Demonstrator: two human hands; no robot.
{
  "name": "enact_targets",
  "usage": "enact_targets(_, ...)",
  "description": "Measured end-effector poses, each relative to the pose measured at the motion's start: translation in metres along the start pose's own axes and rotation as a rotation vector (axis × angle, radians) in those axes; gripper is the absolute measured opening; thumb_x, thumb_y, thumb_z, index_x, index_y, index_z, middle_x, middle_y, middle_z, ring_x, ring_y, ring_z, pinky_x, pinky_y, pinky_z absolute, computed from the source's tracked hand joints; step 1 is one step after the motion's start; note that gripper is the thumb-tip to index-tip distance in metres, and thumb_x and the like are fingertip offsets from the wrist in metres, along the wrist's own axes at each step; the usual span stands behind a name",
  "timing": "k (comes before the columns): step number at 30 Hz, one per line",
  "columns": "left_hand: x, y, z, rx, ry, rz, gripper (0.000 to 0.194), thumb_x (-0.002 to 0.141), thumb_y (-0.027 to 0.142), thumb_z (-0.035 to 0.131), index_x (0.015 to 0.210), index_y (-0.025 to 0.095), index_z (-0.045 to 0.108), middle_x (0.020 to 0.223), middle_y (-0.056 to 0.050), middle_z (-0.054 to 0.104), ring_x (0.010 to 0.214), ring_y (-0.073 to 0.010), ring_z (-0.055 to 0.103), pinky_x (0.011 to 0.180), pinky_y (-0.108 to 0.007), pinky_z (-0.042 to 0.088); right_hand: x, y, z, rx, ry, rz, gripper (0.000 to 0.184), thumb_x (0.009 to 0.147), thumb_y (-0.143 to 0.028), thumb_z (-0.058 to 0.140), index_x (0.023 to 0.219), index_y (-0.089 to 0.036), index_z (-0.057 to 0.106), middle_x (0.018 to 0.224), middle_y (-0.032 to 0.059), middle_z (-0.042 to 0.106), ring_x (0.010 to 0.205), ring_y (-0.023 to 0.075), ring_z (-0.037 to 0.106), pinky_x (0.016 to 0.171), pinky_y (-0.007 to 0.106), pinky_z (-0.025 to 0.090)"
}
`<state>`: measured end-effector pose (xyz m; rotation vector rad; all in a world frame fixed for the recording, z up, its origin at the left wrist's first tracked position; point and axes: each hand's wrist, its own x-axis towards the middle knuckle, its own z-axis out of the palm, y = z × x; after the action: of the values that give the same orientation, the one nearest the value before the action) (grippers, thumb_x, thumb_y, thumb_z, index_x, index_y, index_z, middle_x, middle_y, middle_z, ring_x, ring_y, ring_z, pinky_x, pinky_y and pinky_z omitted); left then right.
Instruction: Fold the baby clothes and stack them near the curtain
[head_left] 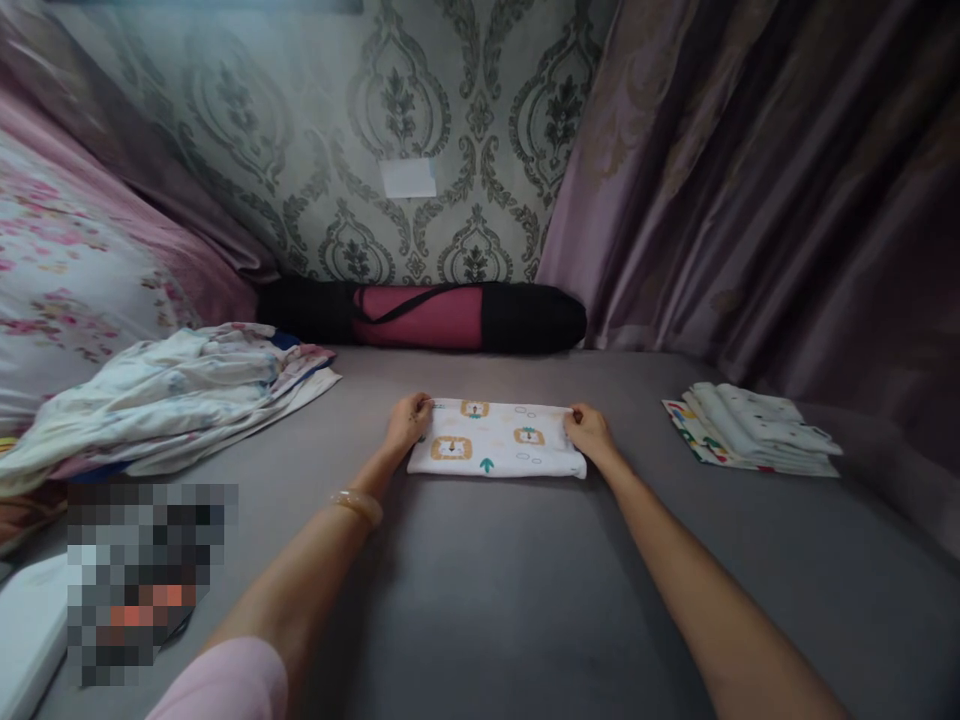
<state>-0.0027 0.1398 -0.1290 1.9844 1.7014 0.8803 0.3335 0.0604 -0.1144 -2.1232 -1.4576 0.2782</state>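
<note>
A white cloth (499, 445) printed with lion faces and green leaves lies folded into a flat rectangle on the grey bed sheet (487, 580). My left hand (409, 420) pinches its far left corner, fingers closed on the fabric. At the opposite far corner, my right hand (589, 430) grips the cloth's edge between thumb and fingers. The cloth's near edge rests on the sheet, slightly uneven at the right. A bangle (356, 506) circles my left wrist.
To the right sits a stack of folded cloths (757, 425). A loose heap of cloths (172, 390) lies at left. Against the patterned wall rests a long black and pink bag (420, 317). Curtains (675, 170) hang at right; a blurred-out patch (142, 590) covers something at lower left.
</note>
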Motion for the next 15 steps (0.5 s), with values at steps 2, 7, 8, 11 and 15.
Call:
enact_targets(2, 0.001, 0.001, 0.0, 0.009, -0.004, -0.027, 0.025, 0.085, 0.031, 0.047, 0.093, 0.017, 0.067, 0.08, -0.005, 0.068, 0.078, -0.0178, 0.062, 0.069, -0.025, 0.045, 0.001, 0.0, 0.0, 0.006, -0.003, 0.021, 0.024, 0.086, -0.025, 0.051, 0.1, -0.014, 0.067, 0.092, 0.0098, 0.071, 0.082, 0.0174, 0.065, 0.068, 0.023, 0.043)
enact_targets(7, 0.001, 0.003, -0.001, 0.006, -0.001, -0.073, 0.031, 0.085, 0.035, 0.049, 0.104, 0.016, 0.062, 0.086, -0.007, 0.069, 0.08, -0.019, 0.063, 0.071, -0.027, 0.047, -0.001, -0.001, 0.0, 0.003, 0.006, 0.068, 0.026, 0.086, -0.03, 0.053, 0.099, -0.013, 0.068, 0.093, 0.0135, 0.071, 0.084, 0.0201, 0.066, 0.069, 0.025, 0.043)
enact_targets(8, 0.0, 0.003, -0.003, 0.002, 0.003, -0.083, 0.033, 0.085, 0.037, 0.05, 0.108, 0.015, 0.06, 0.087, -0.008, 0.069, 0.081, -0.019, 0.063, 0.071, -0.027, 0.047, -0.002, -0.001, -0.001, 0.004, 0.008, 0.076, 0.027, 0.086, -0.03, 0.052, 0.098, -0.012, 0.068, 0.094, 0.0148, 0.071, 0.085, 0.021, 0.066, 0.07, 0.026, 0.044)
enact_targets(11, -0.011, 0.002, -0.016, 0.002, 0.012, -0.118, 0.037, 0.084, 0.039, 0.05, 0.108, 0.012, 0.059, 0.093, -0.01, 0.068, 0.085, -0.0199, 0.063, 0.074, -0.028, 0.047, -0.01, 0.004, -0.007, 0.021, -0.007, 0.097, 0.029, 0.087, -0.031, 0.048, 0.094, -0.011, 0.069, 0.091, 0.0161, 0.071, 0.083, 0.0215, 0.066, 0.068, 0.027, 0.044)
enact_targets(15, -0.044, -0.002, -0.044, 0.011, -0.113, -0.139, 0.042, 0.082, 0.048, 0.047, 0.09, 0.012, 0.066, 0.084, -0.01, 0.069, 0.078, -0.0207, 0.062, 0.066, -0.027, 0.045, -0.037, 0.017, -0.022, 0.121, -0.092, 0.117, 0.037, 0.09, -0.037, 0.041, 0.084, -0.015, 0.07, 0.08, 0.0105, 0.071, 0.068, 0.0172, 0.064, 0.061, 0.026, 0.044)
